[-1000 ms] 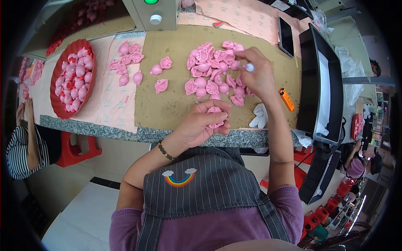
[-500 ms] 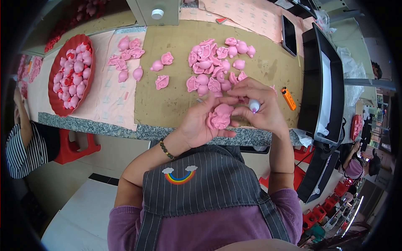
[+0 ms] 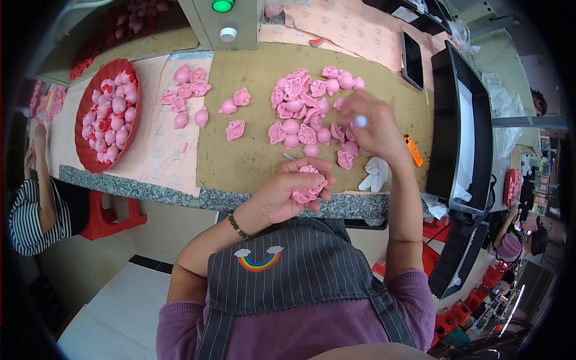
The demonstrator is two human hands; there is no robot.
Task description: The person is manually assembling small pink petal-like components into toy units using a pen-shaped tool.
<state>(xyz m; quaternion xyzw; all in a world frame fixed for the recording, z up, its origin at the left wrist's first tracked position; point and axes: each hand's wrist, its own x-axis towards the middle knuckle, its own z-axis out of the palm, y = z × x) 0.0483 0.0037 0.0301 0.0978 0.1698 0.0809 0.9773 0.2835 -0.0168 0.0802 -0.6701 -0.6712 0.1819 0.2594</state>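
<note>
The fingers of the left hand (image 3: 276, 193) were curled around a ruffled pink piece (image 3: 308, 185), thumb across it, just above the near edge of the worktop (image 3: 138, 184). The right hand (image 3: 383, 129), blurred, gripped a small whitish bottle (image 3: 360, 122) with a purple tip, its fingers just beside a pile of pink pieces (image 3: 294, 90) on a tan board (image 3: 240, 165). Near the right wrist lay a crumpled white cloth (image 3: 375, 174) and an orange tool (image 3: 414, 151) with dark markings too small to read. Farther right stood a black box (image 3: 441, 132), with a dark phone (image 3: 412, 60) behind. To the left, pink paper (image 3: 174, 144) carried faint printed marks, illegible here, beside a red dish (image 3: 80, 141) of pink balls (image 3: 121, 106). The apron (image 3: 312, 264) bore a rainbow motif (image 3: 259, 262).
</note>
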